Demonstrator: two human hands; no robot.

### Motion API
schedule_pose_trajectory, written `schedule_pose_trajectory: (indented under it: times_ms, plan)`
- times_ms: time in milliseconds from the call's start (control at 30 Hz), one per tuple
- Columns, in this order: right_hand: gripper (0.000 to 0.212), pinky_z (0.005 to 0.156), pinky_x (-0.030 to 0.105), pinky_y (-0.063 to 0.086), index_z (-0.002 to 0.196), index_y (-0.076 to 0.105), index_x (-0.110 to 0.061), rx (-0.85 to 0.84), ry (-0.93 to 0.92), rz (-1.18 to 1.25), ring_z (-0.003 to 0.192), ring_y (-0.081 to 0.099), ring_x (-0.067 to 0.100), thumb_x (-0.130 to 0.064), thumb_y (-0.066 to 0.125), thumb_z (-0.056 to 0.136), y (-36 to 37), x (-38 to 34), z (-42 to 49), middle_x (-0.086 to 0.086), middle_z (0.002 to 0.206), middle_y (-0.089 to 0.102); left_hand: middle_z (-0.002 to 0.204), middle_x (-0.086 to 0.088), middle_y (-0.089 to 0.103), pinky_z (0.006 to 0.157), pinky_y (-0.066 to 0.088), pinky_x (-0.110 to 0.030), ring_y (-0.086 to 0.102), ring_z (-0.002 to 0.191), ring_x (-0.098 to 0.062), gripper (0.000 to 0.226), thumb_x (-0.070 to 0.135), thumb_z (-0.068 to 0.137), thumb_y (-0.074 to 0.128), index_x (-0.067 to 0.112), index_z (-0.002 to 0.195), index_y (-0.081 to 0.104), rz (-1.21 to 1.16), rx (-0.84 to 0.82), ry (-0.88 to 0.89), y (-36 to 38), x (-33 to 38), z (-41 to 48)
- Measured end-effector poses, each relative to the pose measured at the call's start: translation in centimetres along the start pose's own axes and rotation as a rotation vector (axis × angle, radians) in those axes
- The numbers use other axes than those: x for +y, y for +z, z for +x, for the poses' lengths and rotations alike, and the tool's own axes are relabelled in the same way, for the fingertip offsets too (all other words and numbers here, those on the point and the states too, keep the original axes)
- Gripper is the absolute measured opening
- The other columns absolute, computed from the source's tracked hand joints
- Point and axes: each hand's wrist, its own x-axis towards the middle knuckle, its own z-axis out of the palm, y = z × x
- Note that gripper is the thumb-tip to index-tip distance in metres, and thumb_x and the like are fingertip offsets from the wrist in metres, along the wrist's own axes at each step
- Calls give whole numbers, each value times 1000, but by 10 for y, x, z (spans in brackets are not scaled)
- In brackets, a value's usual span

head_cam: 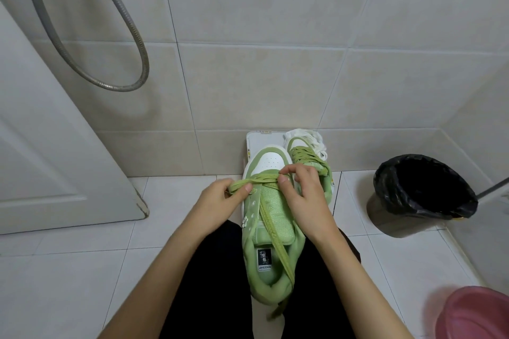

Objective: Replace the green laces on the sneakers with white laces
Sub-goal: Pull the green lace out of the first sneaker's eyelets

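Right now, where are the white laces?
Head view, right of centre: the white laces lie bunched behind the far sneaker, against the wall, left of the black bin.

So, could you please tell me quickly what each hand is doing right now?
Left hand: pinching the green lace.
Right hand: pinching the same lace.

Left hand point(220, 201) and right hand point(303, 192) pinch a green lace point(265, 180) across the sneaker point(271, 160).

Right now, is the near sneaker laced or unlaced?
Mostly unlaced: the lace crosses the sneaker only by the toe; the tongue is bare, one end trails past the heel.
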Motion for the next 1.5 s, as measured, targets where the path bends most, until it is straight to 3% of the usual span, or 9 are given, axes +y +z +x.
schedule_pose_trajectory:
  times_ms: [200,367,533,633,733,867,1100,1267,1500]
  plan:
    - [16,87,17,29,106,55,-27,-3,9,-77,109,39,1,-25,60,92,3,0,0,-10,115,41,63,11,49,60,35,-12,44,61,0,24,16,92,60,9,69,59,-125,-134,135,-17,6,-5]
    - [15,80,7,27,107,55,-25,-25,9,-108,101,37,-4,-22,58,93,4,0,3,-8,115,42,56,14,45,51,29,-14,34,50,-3,32,5,86,64,15,59,48,59,-80,142,-71,-7,2]
    - [15,78,7,28,106,53,-27,1,14,-73,98,35,-9,-21,58,93,4,0,1,-8,116,42,68,10,51,65,34,-24,45,64,-6,25,17,88,65,3,73,52,-13,-146,89,-47,-12,-6]
    - [15,76,3,28,107,53,-28,3,9,-87,93,36,-12,-22,57,93,2,1,0,-8,115,41,95,9,60,73,41,-20,57,84,-4,42,46,73,71,18,100,53,-185,-73,-58,-31,-12,-16]
    - [15,73,4,28,106,53,-27,12,0,-102,92,35,-13,-21,58,93,1,1,1,-8,113,41,112,15,50,87,37,-11,50,106,-1,38,49,74,73,41,104,50,-96,197,223,-24,-7,-28]
    - [15,77,-6,25,106,53,-27,10,5,-110,95,33,-27,-21,58,93,1,2,0,-8,111,41,103,20,47,91,35,-25,43,100,0,16,42,82,68,30,93,69,213,195,512,-12,-1,-25]
    - [15,77,-8,22,104,53,-26,25,-13,-127,91,34,-25,-19,59,92,2,2,1,-8,107,40,103,11,49,93,36,-29,44,100,-9,7,20,92,59,14,92,63,261,89,418,-2,-2,-7]
    - [14,78,-9,22,107,55,-22,6,-15,-156,92,34,-9,-19,57,94,2,2,2,-7,112,41,114,13,55,92,32,-6,51,106,10,19,4,91,58,15,76,54,27,18,363,-25,-9,-12]
    - [13,78,-8,24,106,53,-25,1,2,-135,88,37,-13,-19,56,94,2,2,2,-7,111,42,113,14,58,101,40,-27,55,107,1,15,10,92,58,15,78,61,-131,134,155,-75,-33,-15]
